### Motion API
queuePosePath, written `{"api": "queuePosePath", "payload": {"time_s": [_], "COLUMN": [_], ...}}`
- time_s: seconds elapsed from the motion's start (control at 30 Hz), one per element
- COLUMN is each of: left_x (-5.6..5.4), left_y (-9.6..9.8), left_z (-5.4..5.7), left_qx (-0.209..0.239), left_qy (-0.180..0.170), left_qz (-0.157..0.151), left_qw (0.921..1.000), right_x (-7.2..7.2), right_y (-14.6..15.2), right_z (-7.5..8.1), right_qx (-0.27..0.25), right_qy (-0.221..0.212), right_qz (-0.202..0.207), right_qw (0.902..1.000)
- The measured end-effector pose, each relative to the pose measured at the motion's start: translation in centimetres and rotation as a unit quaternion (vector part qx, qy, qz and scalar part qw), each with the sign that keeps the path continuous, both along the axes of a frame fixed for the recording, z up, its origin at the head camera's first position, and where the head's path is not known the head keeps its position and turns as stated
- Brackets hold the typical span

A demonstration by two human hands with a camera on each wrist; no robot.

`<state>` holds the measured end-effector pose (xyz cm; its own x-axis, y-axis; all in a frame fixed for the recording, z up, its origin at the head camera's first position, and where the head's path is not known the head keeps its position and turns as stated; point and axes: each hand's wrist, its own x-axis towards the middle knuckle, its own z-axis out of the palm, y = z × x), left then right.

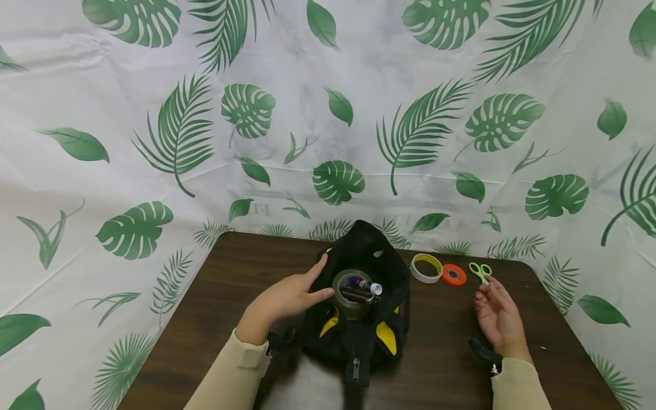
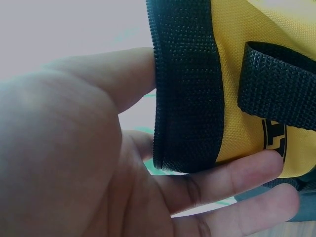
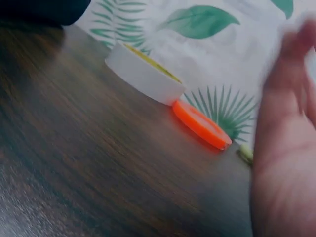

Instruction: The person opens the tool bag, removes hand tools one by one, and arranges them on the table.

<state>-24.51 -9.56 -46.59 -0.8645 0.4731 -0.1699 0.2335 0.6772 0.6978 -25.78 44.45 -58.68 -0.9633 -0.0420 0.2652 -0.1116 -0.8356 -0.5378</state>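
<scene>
A black and yellow tool bag (image 1: 366,245) stands unzipped on the table. My left hand (image 1: 282,296) holds the left side of its opening; in the left wrist view the thumb lies behind the zipped edge (image 2: 187,89) while two fingers stretch along the yellow outside. In the bag's mouth sits a roll of brownish tape (image 1: 353,312), with a white-capped stick (image 1: 376,288) and dark slim items inside its ring. My right hand (image 1: 499,319), fingers loosely bent, hovers close by the light green scissors (image 1: 480,269), which lie handles away from me. The hand partly hides them in the right wrist view.
Left of the scissors, an orange tape roll (image 1: 454,275) lies beside a white tape roll (image 1: 425,269) with a yellow inside. All rest near the back edge of the dark wooden table (image 1: 246,267). Behind hangs a white leaf-print cloth (image 1: 287,188).
</scene>
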Motion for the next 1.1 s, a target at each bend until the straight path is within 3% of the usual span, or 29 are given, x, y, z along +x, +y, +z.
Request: {"api": "queuePosePath", "payload": {"time_s": [0.1, 0.2, 0.3, 0.4, 0.57, 0.7, 0.87, 0.97, 1.1], "left_x": [0.0, 0.0, 0.0, 0.0, 0.2, 0.2, 0.1, 0.1, 0.1], "left_y": [0.1, 0.0, 0.1, 0.1, -0.1, -0.1, 0.0, -0.1, -0.1], "left_z": [0.1, 0.3, 0.6, 0.7, 0.5, 0.4, 0.4, 0.3, 0.3], "left_qx": [-0.002, -0.007, -0.011, -0.011, -0.007, -0.004, -0.007, -0.01, -0.01], "left_qy": [0.001, 0.007, 0.011, 0.008, 0.0, 0.001, 0.004, 0.005, 0.005], "left_qz": [-0.001, -0.002, -0.005, -0.006, -0.006, -0.008, -0.006, -0.004, -0.005], "left_qw": [1.0, 0.9999, 0.9999, 0.9999, 1.0, 1.0, 1.0, 0.9999, 0.9999], "right_x": [-0.3, -0.5, -0.4, -0.3, 0.2, 0.7, 1.5, 1.9, 2.0], "right_y": [-0.4, -1.6, -3.3, -5.6, -9.9, -12.6, -15.2, -16.9, -19.0], "right_z": [-0.1, 0.3, 1.3, 2.7, 6.5, 10.6, 14.5, 15.8, 17.2], "right_qx": [-0.015, -0.024, -0.019, 0.002, 0.059, 0.099, 0.136, 0.207, 0.284], "right_qy": [0.046, 0.072, 0.093, 0.13, 0.198, 0.211, 0.169, 0.139, 0.117], "right_qz": [0.11, 0.198, 0.257, 0.289, 0.295, 0.3, 0.296, 0.256, 0.213], "right_qw": [0.9928, 0.9772, 0.9618, 0.9485, 0.9331, 0.9248, 0.93, 0.934, 0.9274]}}
